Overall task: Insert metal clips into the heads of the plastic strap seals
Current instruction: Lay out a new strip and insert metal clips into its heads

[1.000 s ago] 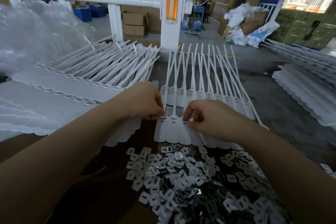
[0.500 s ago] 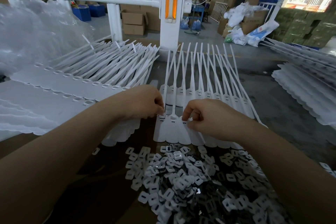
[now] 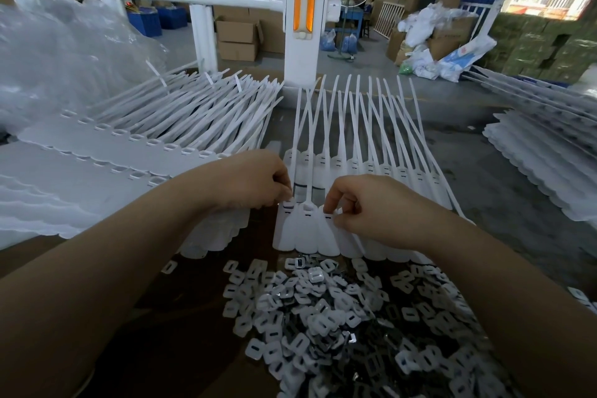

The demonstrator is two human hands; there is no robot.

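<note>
My left hand pinches down on the head of the leftmost flat white plastic strap seal in the near row; whether a clip sits under my fingertips I cannot tell. Just right of that grip lies the next seal, its long strap running straight away from me. My right hand pinches narrowly at the third seal's slotted head. The heap of small white-and-metal clips lies on the counter below both grips, nearer me, within equal reach I judge.
</note>
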